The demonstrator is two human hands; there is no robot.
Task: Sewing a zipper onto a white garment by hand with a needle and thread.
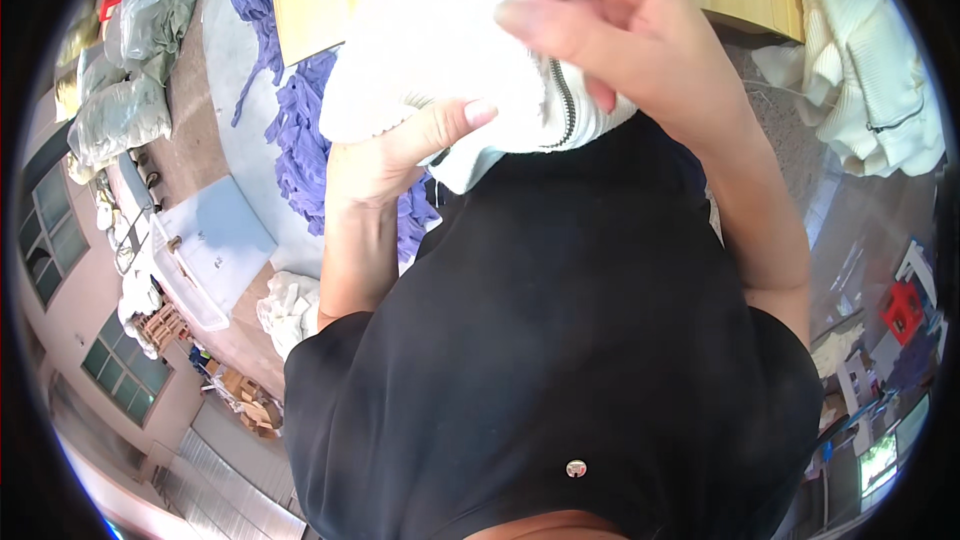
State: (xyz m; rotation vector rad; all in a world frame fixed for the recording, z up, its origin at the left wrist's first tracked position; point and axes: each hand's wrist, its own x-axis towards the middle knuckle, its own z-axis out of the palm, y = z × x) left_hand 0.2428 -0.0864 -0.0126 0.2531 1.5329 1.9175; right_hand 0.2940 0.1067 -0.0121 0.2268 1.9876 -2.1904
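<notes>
A white knitted garment (430,30) with a dark metal zipper (563,105) lies bunched in front of me, its upper part washed out by glare. My left hand (405,145) grips its near left edge, thumb on top and the other fingers hidden beneath the cloth. Over the zipper side, my right hand (630,35) is raised with curled fingers, thumb and forefinger drawn together. Motion smears those fingertips, so anything small between them cannot be made out.
A wooden table (305,0) shows behind the garment. Purple fabric strips (300,130) heap at its left. More white zippered knitwear (865,70) hangs at the right. Plastic-wrapped bundles (125,120), a white bin (185,275) and cardboard boxes (250,400) stand farther left; a red stool (902,312) is at right.
</notes>
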